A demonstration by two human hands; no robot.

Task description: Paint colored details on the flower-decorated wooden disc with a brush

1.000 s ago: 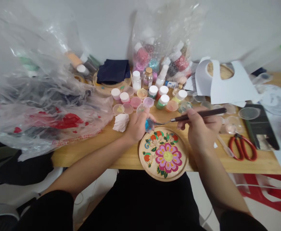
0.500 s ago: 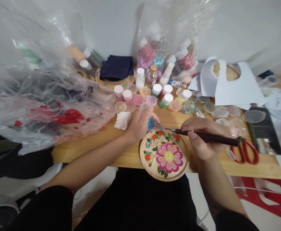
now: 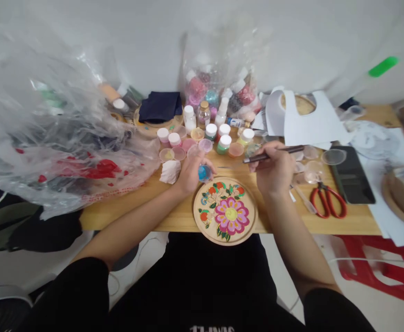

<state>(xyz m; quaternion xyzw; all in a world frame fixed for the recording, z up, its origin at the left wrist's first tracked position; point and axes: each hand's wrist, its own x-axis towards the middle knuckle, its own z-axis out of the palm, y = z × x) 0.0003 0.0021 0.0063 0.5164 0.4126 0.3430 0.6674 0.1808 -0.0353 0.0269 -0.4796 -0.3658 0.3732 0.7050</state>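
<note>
My left hand (image 3: 191,175) is closed around a small clear cup of blue paint (image 3: 204,173), just behind the round wooden disc. My right hand (image 3: 276,173) grips a palette knife by its dark handle (image 3: 257,158). Its thin metal blade (image 3: 225,167) points left toward the cup, apart from it and partly blurred. The painted wooden disc (image 3: 225,211) overhangs the table's front edge, with a pink flower, orange fruits and green leaves outlined in gold. A crumpled white tissue (image 3: 170,171) lies left of my left hand.
Several paint jars (image 3: 224,144) and small cups stand behind my hands. A large plastic bag (image 3: 94,157) covers the left side. At right lie red-handled pliers (image 3: 328,201), a phone (image 3: 353,177) and white paper cutouts (image 3: 307,121).
My right hand has lifted and drawn the palette knife back from the cup, its handle end now tilting up. My left hand keeps holding the cup. The view has shifted.
</note>
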